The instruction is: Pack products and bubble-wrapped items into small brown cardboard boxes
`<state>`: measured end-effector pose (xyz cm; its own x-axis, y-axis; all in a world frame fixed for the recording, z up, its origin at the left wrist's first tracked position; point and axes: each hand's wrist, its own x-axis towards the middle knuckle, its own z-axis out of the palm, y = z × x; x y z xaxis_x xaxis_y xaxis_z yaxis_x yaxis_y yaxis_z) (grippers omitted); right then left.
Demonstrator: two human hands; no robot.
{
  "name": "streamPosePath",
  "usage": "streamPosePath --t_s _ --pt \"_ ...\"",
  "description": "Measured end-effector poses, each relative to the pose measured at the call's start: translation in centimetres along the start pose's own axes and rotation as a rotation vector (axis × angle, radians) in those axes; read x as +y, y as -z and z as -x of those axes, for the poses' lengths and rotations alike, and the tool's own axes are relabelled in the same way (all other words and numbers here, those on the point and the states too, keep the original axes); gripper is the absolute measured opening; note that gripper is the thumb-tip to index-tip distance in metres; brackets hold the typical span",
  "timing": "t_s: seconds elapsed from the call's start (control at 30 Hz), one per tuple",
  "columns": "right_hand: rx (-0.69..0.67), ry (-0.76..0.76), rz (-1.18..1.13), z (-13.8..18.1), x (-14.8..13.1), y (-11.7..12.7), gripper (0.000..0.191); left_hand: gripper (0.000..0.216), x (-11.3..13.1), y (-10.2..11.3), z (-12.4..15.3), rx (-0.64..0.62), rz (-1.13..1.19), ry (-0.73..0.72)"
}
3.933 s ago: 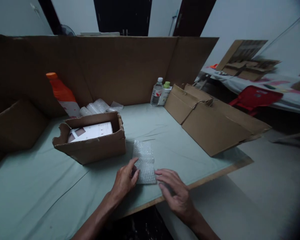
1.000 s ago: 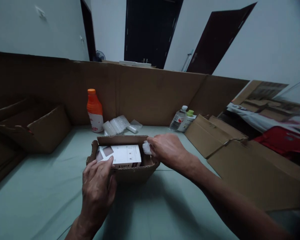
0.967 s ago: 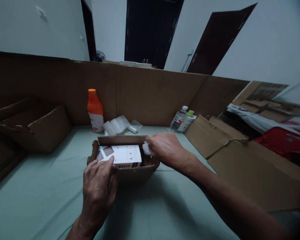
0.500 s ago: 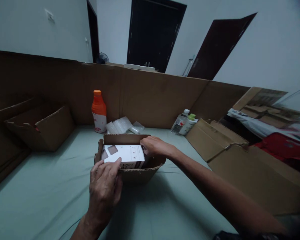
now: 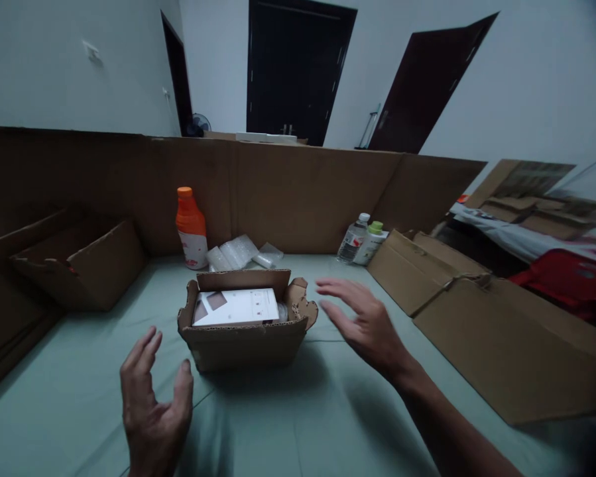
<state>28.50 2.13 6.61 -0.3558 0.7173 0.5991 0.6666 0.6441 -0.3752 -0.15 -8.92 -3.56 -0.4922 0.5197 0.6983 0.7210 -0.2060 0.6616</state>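
A small open cardboard box (image 5: 245,344) stands in the middle of the pale green table (image 5: 79,391). A white product box (image 5: 235,307) lies inside it, with a bit of bubble wrap (image 5: 282,311) tucked at its right end. My left hand (image 5: 153,404) hovers open, fingers spread, to the lower left of the cardboard box and touches nothing. My right hand (image 5: 360,321) is open too, fingers stretched out, just right of the box's torn corner and clear of it.
An orange bottle (image 5: 190,227) and rolls of bubble wrap (image 5: 238,252) stand by the cardboard back wall (image 5: 302,199). Two small bottles (image 5: 362,240) sit further right. Flat cardboard boxes (image 5: 476,311) lie at the right, another open box (image 5: 79,265) at the left.
Both hands have come away from the cardboard box: the left let go of the white box and dropped back, the right left the bubble wrap inside and pulled out to the right.
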Motion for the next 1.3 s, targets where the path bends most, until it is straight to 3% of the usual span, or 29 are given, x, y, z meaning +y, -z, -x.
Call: streamPosePath --t_s 0.07,0.1,0.17,0.23,0.33,0.47,0.57,0.7,0.87,0.97,1.03,1.17,1.3 --pt "0.168 -0.13 -0.077 3.3 1.7 -0.2 0.017 0.064 -1.3 -0.2 0.5 -0.084 0.13 0.308" --pt "0.185 -0.204 -0.114 4.8 2.5 -0.7 0.017 0.066 -1.8 -0.4 0.6 -0.132 0.209 0.46" --pt "0.092 -0.316 -0.192 6.8 3.7 -2.7 0.03 0.068 -2.5 -0.9 0.8 -0.21 0.344 0.686" --pt "-0.062 -0.347 -0.28 7.6 4.0 -5.2 0.047 0.068 -2.9 -1.4 0.8 -0.241 0.424 0.775" --pt "-0.169 -0.323 -0.415 7.0 3.0 -8.6 0.048 0.066 -3.0 -1.9 0.6 -0.242 0.476 0.794" --pt "-0.115 -0.359 -0.493 5.9 1.2 -10.7 0.037 0.067 -3.0 -2.2 0.3 -0.265 0.468 0.792" --pt "-0.093 -0.358 -0.46 6.8 0.9 -10.4 0.035 0.069 -2.4 -2.8 0.6 -0.239 0.49 0.765" --pt "-0.014 -0.411 -0.36 10.9 1.6 -8.7 0.037 0.068 -0.9 -3.3 2.5 -0.296 0.57 0.772" --pt "0.011 -0.391 -0.272 15.4 0.3 -7.9 0.04 0.064 -1.2 0.0 5.5 -0.32 0.566 0.841" --pt "-0.033 -0.267 -0.337 13.6 -1.9 -9.0 0.041 0.067 -2.4 2.6 4.8 -0.232 0.448 0.895" --pt "-0.024 -0.21 -0.363 11.0 -3.0 -9.8 0.045 0.068 -2.7 3.1 3.5 -0.166 0.416 0.865" --pt "0.019 -0.205 -0.349 7.7 -2.7 -10.2 0.05 0.065 -2.1 1.7 1.9 -0.12 0.506 0.751" --pt "-0.001 -0.265 -0.296 10.0 -0.2 -10.3 0.044 0.062 -2.2 0.3 3.3 -0.158 0.619 0.764"
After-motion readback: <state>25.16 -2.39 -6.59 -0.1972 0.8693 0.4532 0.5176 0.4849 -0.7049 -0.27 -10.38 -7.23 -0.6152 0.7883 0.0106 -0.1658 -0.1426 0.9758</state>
